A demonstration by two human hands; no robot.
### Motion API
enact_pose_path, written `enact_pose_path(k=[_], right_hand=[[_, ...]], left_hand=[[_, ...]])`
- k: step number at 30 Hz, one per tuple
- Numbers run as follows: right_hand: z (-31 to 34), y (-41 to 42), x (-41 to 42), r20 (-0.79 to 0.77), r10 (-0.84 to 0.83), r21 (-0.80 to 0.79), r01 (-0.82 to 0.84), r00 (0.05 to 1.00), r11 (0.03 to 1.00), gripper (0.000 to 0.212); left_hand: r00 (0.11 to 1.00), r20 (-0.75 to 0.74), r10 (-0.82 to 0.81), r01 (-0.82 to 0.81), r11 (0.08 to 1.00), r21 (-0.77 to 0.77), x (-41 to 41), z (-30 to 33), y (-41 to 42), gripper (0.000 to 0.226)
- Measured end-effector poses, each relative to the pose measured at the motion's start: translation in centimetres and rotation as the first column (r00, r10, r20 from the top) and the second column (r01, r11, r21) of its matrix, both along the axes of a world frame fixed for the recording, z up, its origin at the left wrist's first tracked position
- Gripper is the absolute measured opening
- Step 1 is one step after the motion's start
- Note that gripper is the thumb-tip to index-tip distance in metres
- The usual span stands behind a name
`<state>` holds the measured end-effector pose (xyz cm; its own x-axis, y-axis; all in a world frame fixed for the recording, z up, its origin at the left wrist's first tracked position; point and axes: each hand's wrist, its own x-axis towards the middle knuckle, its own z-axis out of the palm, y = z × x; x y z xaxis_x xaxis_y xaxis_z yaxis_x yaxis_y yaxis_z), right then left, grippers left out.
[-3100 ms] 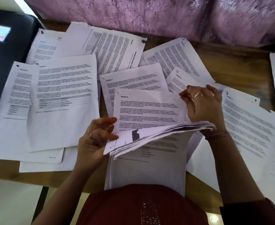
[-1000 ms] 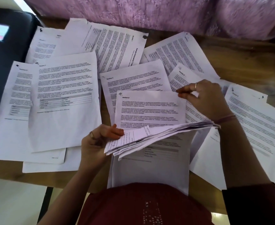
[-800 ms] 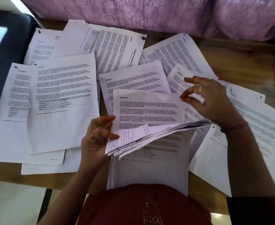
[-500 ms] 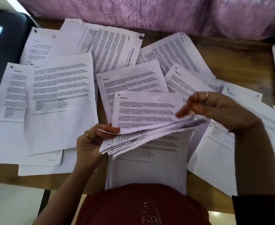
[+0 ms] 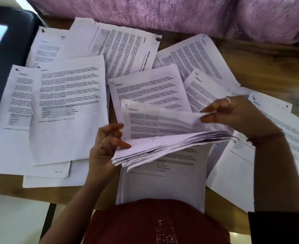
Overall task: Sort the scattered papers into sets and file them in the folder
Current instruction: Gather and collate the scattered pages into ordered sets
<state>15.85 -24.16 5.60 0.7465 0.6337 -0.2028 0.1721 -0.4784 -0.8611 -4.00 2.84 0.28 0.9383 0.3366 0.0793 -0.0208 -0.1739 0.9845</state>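
— Wooden counter (image 5: 261,55), pushed up against a purple patterned cloth (image 5: 180,13): what lay on it?

— Scattered papers (image 5: 69,110), printed sheets overlapping one another from the left edge to the right. One headed "Section 3" (image 5: 145,87) sat near the middle, and a sheet with a table on it lay to the left of that. Several hung over the near edge.

— And the folder?

— A dark folder (image 5: 6,71) was at the far left of the counter (only part of it showed), with a few sheets lapping onto its edge.

— What were the hands doing?

— The left hand (image 5: 104,147) gripped a fanned stack of papers (image 5: 171,145) at its left corner, thumb on top, the other fingers curled beneath and beside it. The stack was held above the sheets on the counter, in front of the person's red top (image 5: 154,224).

— The right hand?

— The right hand (image 5: 233,113) pinched the right edge of a single sheet (image 5: 162,120) between thumb and fingertips. That sheet stood raised off the stack, its near edge meeting the stack's top, and its print was blurred.

— Could you read its heading?

— Only that it began with "Section"; the rest I could not tell.

— Anything on the fingers?

— A ring on each hand.
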Motion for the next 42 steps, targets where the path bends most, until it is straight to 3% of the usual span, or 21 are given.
enact_pose_path(k=[3,5,8,10,13,15,17,18,20,22,27,31,35,39,42], right_hand=[[1.2,-1.8,-0.9,-0.217,0.358,0.203,-0.316,0.908,0.927,0.016],[0.6,-2.4,-1.3,-0.26,0.426,0.264,-0.361,0.867,0.895,0.023],[-0.9,-2.0,-2.5,-0.34,0.352,0.484,-0.158,0.872,0.861,0.024],[-1.9,-1.2,-3.4,-0.554,0.209,0.552,0.167,0.806,0.817,0.055],[-3.5,-0.1,-5.1,-0.699,-0.03,0.423,0.447,0.715,0.788,0.082],[-4.3,0.5,-6.4,-0.693,-0.175,0.326,0.521,0.699,0.789,0.094],[-4.9,0.8,-7.6,-0.645,-0.278,0.266,0.55,0.712,0.791,0.104],[-5.2,0.9,-8.1,-0.602,-0.32,0.246,0.55,0.732,0.798,0.098],[-5.5,1.2,-9.0,-0.527,-0.387,0.216,0.559,0.757,0.801,0.061],[-5.6,1.6,-9.7,-0.492,-0.429,0.201,0.578,0.758,0.791,0.035],[-5.8,2.7,-11.5,-0.44,-0.519,0.18,0.638,0.733,0.748,0.031],[-3.6,3.2,-12.0,-0.387,-0.541,0.24,0.648,0.746,0.722,0.029],[1.7,2.9,-11.0,-0.241,-0.511,0.507,0.556,0.825,0.659,0.03],[5.7,3.0,-9.2,-0.06,-0.54,0.706,0.418,0.839,0.571,0.025],[6.0,3.7,-8.9,-0.02,-0.589,0.755,0.398,0.808,0.521,0.026]], left_hand=[[1.0,-0.017,0.009,-0.01,0.999,-0.048,0.6,0.3,-0.4,0.038],[1.0,-0.024,-0.013,0.011,0.997,-0.077,0.5,0.5,-0.2,0.039],[0.998,-0.055,-0.03,0.027,0.998,-0.061,0.2,-0.1,0.3,0.01],[0.997,-0.072,0.029,-0.03,0.999,-0.02,0.4,-0.5,0.2,0.034],[0.996,-0.044,0.076,-0.082,0.983,-0.162,1.7,-0.1,-0.4,0.038],[0.989,-0.129,0.07,-0.105,0.952,-0.289,3.1,0.2,-0.5,0.047],[0.961,-0.274,0.015,-0.094,0.957,-0.275,4.3,0.2,-0.5,0.056],[0.934,-0.357,-0.007,-0.083,0.968,-0.237,4.7,0.2,-0.3,0.056],[0.883,-0.468,-0.033,-0.062,0.981,-0.185,5.2,0.0,-0.1,0.051],[0.861,-0.501,-0.087,-0.032,0.974,-0.224,5.3,0.0,-0.1,0.04],[0.833,-0.526,-0.17,-0.081,0.903,-0.421,3.4,0.7,-1.9,0.021],[0.906,-0.415,-0.076,-0.084,0.932,-0.353,2.5,2.4,-3.5,0.023],[0.996,-0.084,-0.02,-0.01,0.938,-0.345,3.1,6.4,-3.6,0.024],[0.967,0.248,-0.062,0.132,0.952,-0.275,4.7,9.6,-3.5,0.03],[0.95,0.311,-0.015,0.092,0.968,-0.232,5.7,9.0,-3.5,0.031]])
